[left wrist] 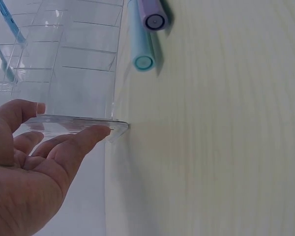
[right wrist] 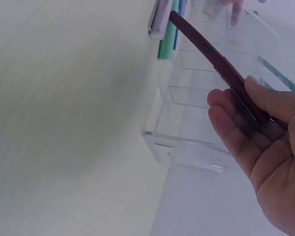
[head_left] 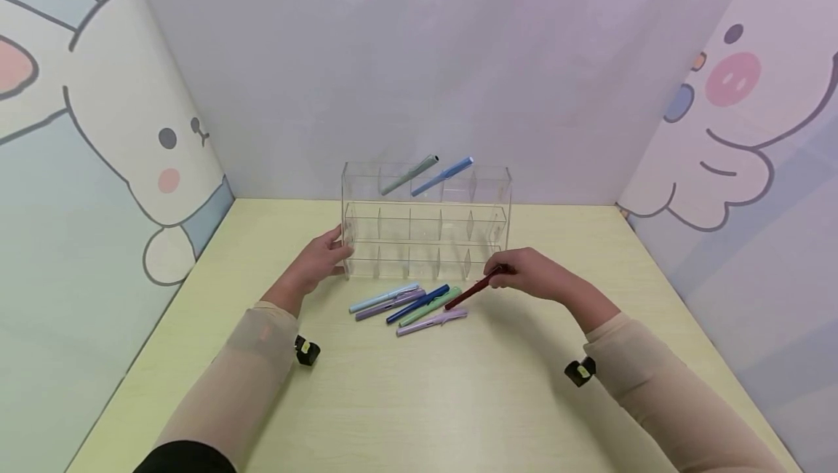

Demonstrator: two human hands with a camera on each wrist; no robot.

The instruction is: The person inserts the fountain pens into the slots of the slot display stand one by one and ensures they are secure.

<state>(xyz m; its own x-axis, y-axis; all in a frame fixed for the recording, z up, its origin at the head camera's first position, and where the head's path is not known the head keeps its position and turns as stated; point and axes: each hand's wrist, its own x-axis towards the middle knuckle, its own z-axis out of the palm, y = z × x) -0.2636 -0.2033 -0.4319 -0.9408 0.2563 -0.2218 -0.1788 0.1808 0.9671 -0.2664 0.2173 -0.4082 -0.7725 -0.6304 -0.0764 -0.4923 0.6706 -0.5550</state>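
Observation:
My right hand (head_left: 533, 274) holds a dark red pen (head_left: 474, 291) near one end, its other end slanting down over the loose pens. In the right wrist view the thumb presses the pen (right wrist: 206, 49) against the fingers. At the clear acrylic pen rack (head_left: 425, 212), my left hand (head_left: 316, 267) grips the left side panel. The left wrist view shows the thumb on one face of that panel (left wrist: 83, 119) and fingers on the other. A grey-green pen (head_left: 410, 175) and a blue pen (head_left: 441, 177) lean in the rack's top tier.
In front of the rack lie several pens: light blue (head_left: 382, 297), purple (head_left: 390, 305), dark blue (head_left: 417, 304), green (head_left: 430, 306) and lilac (head_left: 432, 322). They lie close together on the pale wooden table (head_left: 406, 400). Cartoon-printed panels stand left and right, a plain wall (head_left: 419, 58) behind.

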